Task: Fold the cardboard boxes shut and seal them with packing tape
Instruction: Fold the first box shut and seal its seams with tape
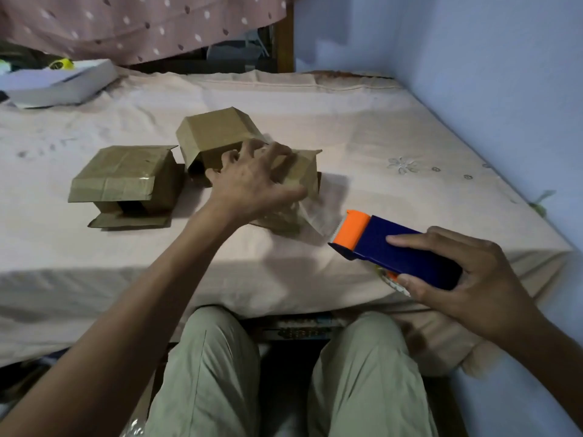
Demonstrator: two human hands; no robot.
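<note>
Three small brown cardboard boxes lie on the bed. The left box [126, 181] has tape across its top and its near flaps hang open. A second box [217, 134] lies behind, tilted, with an open end. My left hand [252, 181] presses down with spread, bent fingers on the third box [303, 175]. My right hand [457, 279] grips a blue and orange tape dispenser [394, 250] to the right of that box. A strip of clear tape [315, 216] stretches from the dispenser's orange end to the box under my left hand.
The bed sheet [378, 127] is pale pink and wrinkled; its front edge runs just above my knees. A white flat box [63, 83] lies at the back left. A blue wall [504, 74] borders the bed on the right.
</note>
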